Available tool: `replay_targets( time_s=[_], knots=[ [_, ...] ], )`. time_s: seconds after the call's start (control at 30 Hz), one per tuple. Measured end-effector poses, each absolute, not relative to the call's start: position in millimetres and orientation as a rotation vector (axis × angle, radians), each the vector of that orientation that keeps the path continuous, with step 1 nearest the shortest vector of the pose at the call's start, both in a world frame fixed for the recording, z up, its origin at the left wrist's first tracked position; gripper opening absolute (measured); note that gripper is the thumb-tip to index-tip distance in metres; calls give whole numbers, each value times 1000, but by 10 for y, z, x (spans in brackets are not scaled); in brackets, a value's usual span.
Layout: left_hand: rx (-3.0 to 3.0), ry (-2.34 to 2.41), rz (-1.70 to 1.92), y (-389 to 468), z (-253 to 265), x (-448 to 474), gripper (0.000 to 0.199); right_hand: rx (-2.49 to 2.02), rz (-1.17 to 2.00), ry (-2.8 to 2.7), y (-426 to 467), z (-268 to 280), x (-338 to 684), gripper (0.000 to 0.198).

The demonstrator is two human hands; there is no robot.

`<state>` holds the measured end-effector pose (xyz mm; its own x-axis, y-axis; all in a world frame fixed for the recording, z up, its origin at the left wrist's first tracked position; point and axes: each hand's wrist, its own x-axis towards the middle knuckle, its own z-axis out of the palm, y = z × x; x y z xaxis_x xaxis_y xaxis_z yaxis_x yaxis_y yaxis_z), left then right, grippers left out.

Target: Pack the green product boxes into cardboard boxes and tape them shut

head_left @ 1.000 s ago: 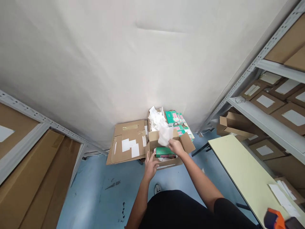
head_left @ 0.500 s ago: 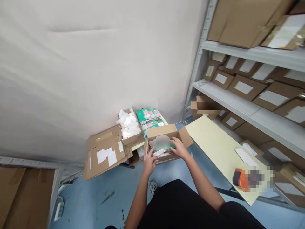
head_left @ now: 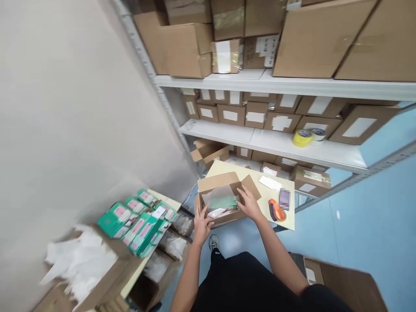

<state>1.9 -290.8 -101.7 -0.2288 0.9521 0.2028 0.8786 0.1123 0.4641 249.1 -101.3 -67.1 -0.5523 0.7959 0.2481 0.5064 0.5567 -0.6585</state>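
An open cardboard box (head_left: 216, 183) is held between my two hands, in front of my body, its flaps folded out. My left hand (head_left: 202, 224) grips its left wall, thumb over the inside. On the right side, my right hand (head_left: 249, 203) has its fingers wrapped over the wall. Inside lie a green packet (head_left: 231, 202), partly covered by a translucent white sheet (head_left: 221, 193), and some white paper. The fingertips on the outer walls are partly hidden.
Ahead stands a cream table (head_left: 289, 186) with an orange tape dispenser (head_left: 277, 210). Shelves (head_left: 224, 131) of cartons rise behind it, with yellow tape (head_left: 303, 138). At left, green boxes (head_left: 143, 234) and crumpled white paper (head_left: 86, 264) sit on another table. A large carton (head_left: 344, 281) stands lower right.
My view has turned right, from the wall toward the shelves. The box, still in both hands, has moved away from the green boxes and now is at the cream table.
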Motion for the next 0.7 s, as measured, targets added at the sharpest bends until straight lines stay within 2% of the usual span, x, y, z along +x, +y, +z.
replay_targets(
  time_s=[0.17, 0.37, 0.6, 0.67, 0.7],
  knots=[
    [2012, 1972, 751, -2014, -1187, -90, 14, -1249, 602, -2163, -690, -719, 2740, 63],
    [2119, 1713, 697, -1031, -1330, -416, 14, -1437, 551, -2074, -351, -595, 2563, 62],
    [2072, 1596, 433, -190, -1549, -796, 16, -1575, 546, -2022, -121, -575, 2384, 55],
    [2042, 1575, 445, -119, -1632, -912, 27, -1632, 533, -1963, -150, -654, 2422, 55],
    [2010, 1589, 479, -113, -1674, -977, 41, -1666, 519, -1915, -180, -706, 2451, 55]
  ],
)
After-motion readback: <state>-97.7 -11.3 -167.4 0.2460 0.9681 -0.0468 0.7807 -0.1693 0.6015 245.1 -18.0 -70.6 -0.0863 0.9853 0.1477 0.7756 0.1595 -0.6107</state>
